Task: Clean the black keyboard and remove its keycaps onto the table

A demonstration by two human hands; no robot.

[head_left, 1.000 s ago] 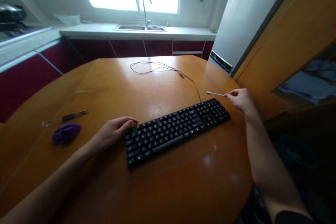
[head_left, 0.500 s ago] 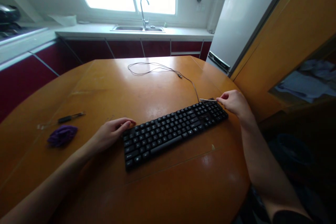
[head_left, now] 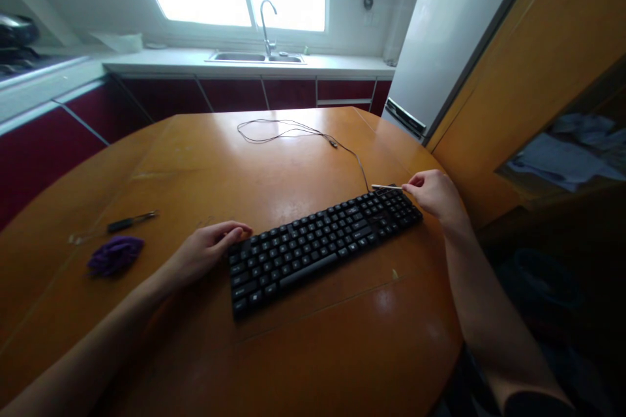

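A black keyboard [head_left: 313, 241] lies at a slant on the wooden table, its right end farther from me. At its upper left corner is my left hand [head_left: 212, 247], thumb and fingers closed about the edge; the fingertips are partly hidden. Over the far right end, my right hand [head_left: 433, 192] pinches a thin white stick [head_left: 386, 187] between thumb and fingers. The stick points left across the keyboard's top edge, near where the cable leaves. Whether its tip touches the keys I cannot tell.
The keyboard's black cable [head_left: 274, 141] lies looped at the back of the table [head_left: 190, 169]. To the left are a dark-handled tool [head_left: 130, 221] and a crumpled purple cloth [head_left: 116, 255]. Beyond stand a counter with a sink [head_left: 239, 57] and a fridge [head_left: 440, 32].
The view has tilted slightly. Both hands keep nearly the same places at the keyboard, and the white stick stays in my right hand with hardly any shift.
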